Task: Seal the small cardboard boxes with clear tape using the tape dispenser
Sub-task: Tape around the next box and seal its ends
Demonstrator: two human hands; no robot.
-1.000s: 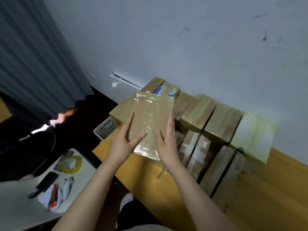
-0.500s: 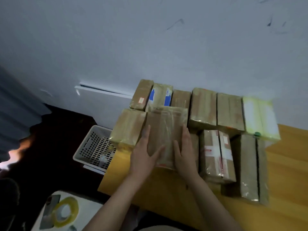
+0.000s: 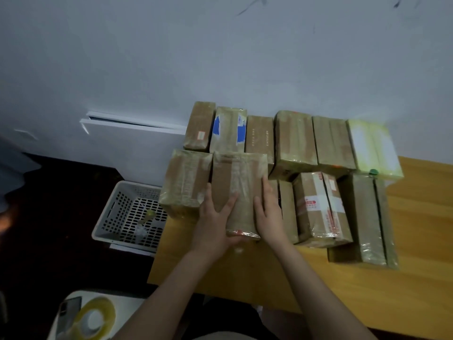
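Taped box (image 3: 239, 190), long axis 12-to-6 o'clock, in the front row on the tabletop (image 3: 416, 266). Left hand (image 3: 214, 224) and right hand (image 3: 268, 214), fingers straight, press its 9 and 3 o'clock sides. Tape roll (image 3: 96, 317) lies at 7 o'clock, nearer the left hand.

A second ago I held the taped box (image 3: 239, 192) up and tilted before the pile; now it is lowered into the front row on the wooden table (image 3: 367, 290), just beside the box at its 9 o'clock (image 3: 186, 180) and the one at its 3 o'clock (image 3: 285, 209). My left hand (image 3: 213, 224) and right hand (image 3: 269, 214) have come down with it; my head has turned, so the white basket (image 3: 127, 217) has come into sight at the table's 9 o'clock.
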